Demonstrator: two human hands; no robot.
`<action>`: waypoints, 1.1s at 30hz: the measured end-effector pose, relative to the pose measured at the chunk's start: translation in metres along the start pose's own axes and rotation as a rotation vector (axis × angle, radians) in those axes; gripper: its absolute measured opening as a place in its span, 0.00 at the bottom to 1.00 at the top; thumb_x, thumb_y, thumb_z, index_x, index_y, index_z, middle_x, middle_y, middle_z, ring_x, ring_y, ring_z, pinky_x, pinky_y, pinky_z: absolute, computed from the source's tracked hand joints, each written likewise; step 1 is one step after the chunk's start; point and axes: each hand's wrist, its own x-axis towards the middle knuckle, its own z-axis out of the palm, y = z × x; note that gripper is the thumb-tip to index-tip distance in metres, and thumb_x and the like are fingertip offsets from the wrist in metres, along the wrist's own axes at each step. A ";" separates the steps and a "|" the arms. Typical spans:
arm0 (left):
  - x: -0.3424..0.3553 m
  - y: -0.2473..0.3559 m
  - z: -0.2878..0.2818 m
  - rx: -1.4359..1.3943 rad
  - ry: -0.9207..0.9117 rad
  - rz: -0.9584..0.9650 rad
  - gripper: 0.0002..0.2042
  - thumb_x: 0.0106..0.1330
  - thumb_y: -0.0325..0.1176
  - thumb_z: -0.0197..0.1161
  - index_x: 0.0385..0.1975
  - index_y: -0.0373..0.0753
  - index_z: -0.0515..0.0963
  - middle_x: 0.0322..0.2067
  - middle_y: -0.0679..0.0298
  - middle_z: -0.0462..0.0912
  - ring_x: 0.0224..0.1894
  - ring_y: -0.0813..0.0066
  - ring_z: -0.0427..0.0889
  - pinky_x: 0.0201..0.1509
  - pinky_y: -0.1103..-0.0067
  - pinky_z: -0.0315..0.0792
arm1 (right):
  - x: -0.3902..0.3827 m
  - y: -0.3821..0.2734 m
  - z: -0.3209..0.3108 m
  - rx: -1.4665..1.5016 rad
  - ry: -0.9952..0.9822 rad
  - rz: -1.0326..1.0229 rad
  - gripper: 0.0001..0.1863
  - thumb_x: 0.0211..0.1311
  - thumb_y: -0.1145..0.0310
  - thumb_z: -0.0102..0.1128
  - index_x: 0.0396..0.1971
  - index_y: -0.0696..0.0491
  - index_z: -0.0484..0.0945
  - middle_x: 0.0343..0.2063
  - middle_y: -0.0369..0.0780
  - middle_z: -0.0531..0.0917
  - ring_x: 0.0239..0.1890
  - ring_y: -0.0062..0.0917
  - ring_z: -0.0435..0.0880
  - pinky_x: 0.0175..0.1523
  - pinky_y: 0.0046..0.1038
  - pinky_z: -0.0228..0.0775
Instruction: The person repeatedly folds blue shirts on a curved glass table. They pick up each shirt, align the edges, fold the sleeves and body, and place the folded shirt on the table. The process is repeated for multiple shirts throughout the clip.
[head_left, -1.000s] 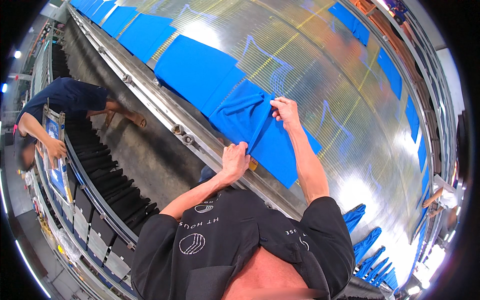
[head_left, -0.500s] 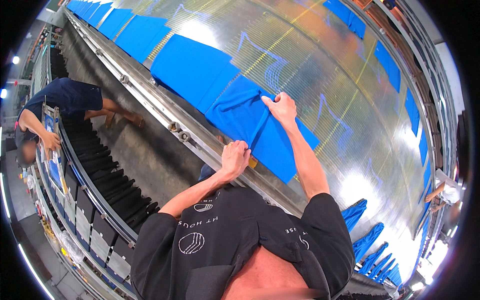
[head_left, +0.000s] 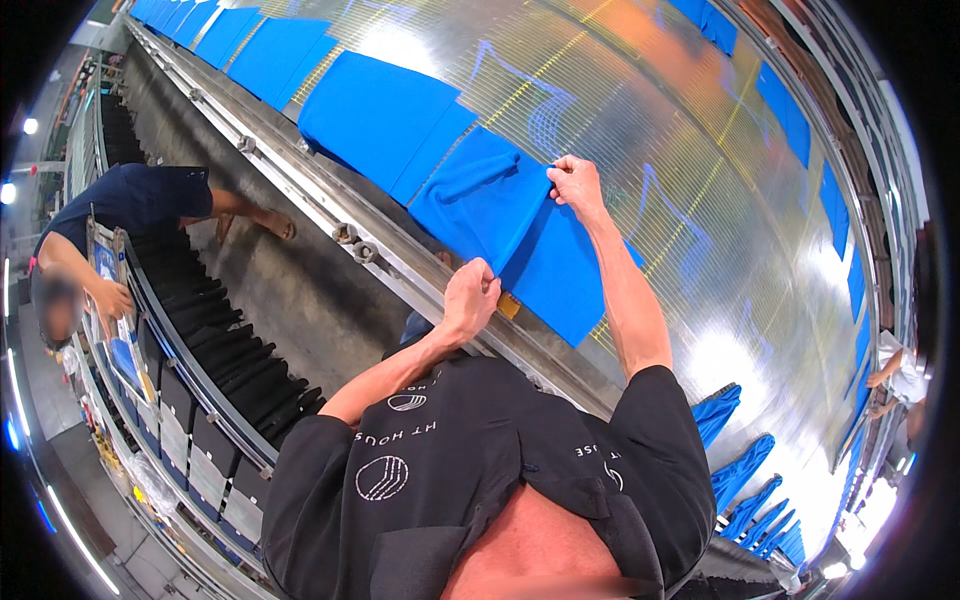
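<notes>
My left hand (head_left: 470, 300) is closed on the lower corner of a creased blue fabric piece (head_left: 465, 200) at the near edge of the long printing table (head_left: 620, 110). My right hand (head_left: 575, 188) pinches the upper corner of the same piece, stretching its folded edge between my hands. Beneath and to the right, another blue layer (head_left: 565, 300) lies flat on the yellow-lined surface. More flat blue pieces (head_left: 370, 120) continue along the table toward the upper left.
A metal rail (head_left: 300, 205) runs along my table. Across the aisle (head_left: 250, 300), a co-worker (head_left: 140, 200) bends over a frame beside hanging black pieces (head_left: 200, 320). Another person (head_left: 900, 375) works at the far right. Bunched blue fabric (head_left: 745, 470) hangs along the table to my lower right.
Both my hands have moved slightly upward in the picture with the fabric between them, the right one also shifting a little to the right since half a second ago.
</notes>
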 end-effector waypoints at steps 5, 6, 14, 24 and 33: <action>0.005 0.006 -0.009 -0.126 -0.095 -0.137 0.12 0.56 0.27 0.68 0.35 0.32 0.74 0.24 0.56 0.78 0.28 0.61 0.80 0.35 0.67 0.73 | 0.002 -0.001 0.000 0.022 -0.010 0.014 0.05 0.59 0.73 0.61 0.31 0.59 0.81 0.21 0.36 0.82 0.19 0.16 0.81 0.22 0.20 0.73; 0.007 0.007 -0.010 -0.105 -0.111 -0.126 0.12 0.56 0.28 0.68 0.36 0.32 0.75 0.24 0.55 0.78 0.28 0.61 0.80 0.35 0.66 0.73 | 0.002 0.000 0.000 0.020 -0.015 0.006 0.05 0.59 0.73 0.61 0.31 0.59 0.81 0.21 0.36 0.82 0.19 0.16 0.81 0.22 0.20 0.73; 0.013 0.000 -0.011 -0.030 -0.237 -0.022 0.10 0.58 0.29 0.65 0.36 0.31 0.81 0.27 0.54 0.79 0.31 0.60 0.80 0.36 0.68 0.73 | 0.005 0.008 -0.005 0.079 -0.049 -0.020 0.06 0.61 0.72 0.57 0.32 0.58 0.82 0.22 0.37 0.83 0.20 0.17 0.81 0.23 0.21 0.75; 0.004 0.000 0.000 0.195 -0.127 0.080 0.05 0.58 0.28 0.67 0.30 0.35 0.80 0.28 0.58 0.79 0.32 0.62 0.80 0.38 0.67 0.73 | 0.004 0.011 -0.005 0.109 -0.053 -0.015 0.07 0.62 0.72 0.57 0.34 0.58 0.81 0.23 0.37 0.83 0.22 0.18 0.82 0.26 0.21 0.77; -0.007 0.009 -0.006 -0.049 -0.053 0.024 0.07 0.63 0.26 0.64 0.34 0.35 0.71 0.21 0.57 0.77 0.24 0.61 0.78 0.30 0.69 0.71 | 0.002 0.010 -0.013 0.247 -0.129 0.007 0.06 0.63 0.71 0.59 0.35 0.56 0.81 0.25 0.36 0.83 0.24 0.19 0.83 0.29 0.23 0.79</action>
